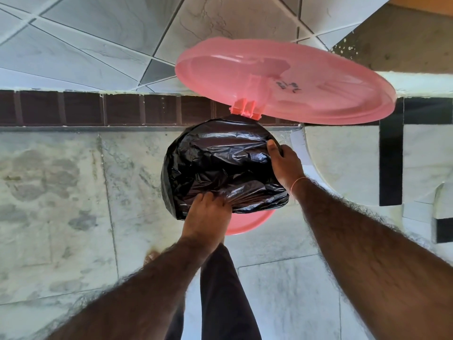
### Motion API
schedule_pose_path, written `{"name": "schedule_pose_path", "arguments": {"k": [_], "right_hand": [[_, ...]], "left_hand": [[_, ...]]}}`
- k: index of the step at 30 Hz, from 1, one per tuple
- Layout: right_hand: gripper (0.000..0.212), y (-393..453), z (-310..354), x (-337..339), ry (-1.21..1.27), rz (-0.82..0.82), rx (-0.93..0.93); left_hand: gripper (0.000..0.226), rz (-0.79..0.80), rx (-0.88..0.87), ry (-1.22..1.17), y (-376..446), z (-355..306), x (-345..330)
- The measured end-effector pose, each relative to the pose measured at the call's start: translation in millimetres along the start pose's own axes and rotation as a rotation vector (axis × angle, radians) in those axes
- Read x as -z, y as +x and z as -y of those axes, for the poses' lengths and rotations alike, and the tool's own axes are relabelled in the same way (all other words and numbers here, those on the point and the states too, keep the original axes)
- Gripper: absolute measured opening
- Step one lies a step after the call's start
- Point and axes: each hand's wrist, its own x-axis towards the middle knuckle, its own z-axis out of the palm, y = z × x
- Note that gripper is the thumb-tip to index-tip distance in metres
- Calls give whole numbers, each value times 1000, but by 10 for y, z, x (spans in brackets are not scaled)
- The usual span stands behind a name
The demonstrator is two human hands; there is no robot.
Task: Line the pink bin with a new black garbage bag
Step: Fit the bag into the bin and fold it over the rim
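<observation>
The pink bin (247, 223) stands on the floor below me, and only a crescent of its near rim shows. Its round pink lid (294, 79) is swung up and open on the far hinge. A crumpled black garbage bag (220, 163) covers the bin's mouth and hangs over its left and far sides. My left hand (207, 214) grips the bag's near edge at the front rim, with the fingers curled into the plastic. My right hand (285, 163) holds the bag at the right rim, thumb on top and fingers hidden behind the edge.
The bin sits close to a tiled wall (98, 45) with a dark brick-coloured skirting strip (98, 109). My dark trouser leg (220, 290) stands just in front of the bin. A white curved fixture (343, 163) lies to the right on the pale marble floor (61, 192).
</observation>
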Motion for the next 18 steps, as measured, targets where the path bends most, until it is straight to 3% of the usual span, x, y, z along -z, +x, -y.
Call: {"name": "schedule_pose_path", "arguments": {"k": [8, 13, 18], "right_hand": [[58, -29, 8, 2, 101, -32, -12], [61, -79, -59, 11, 260, -62, -97], [58, -101, -100, -32, 251, -66, -78]], "left_hand": [[53, -15, -21, -142, -470, -289, -119], [24, 32, -68, -69, -637, -295, -292], [39, 79, 11, -62, -673, -198, -358]]}}
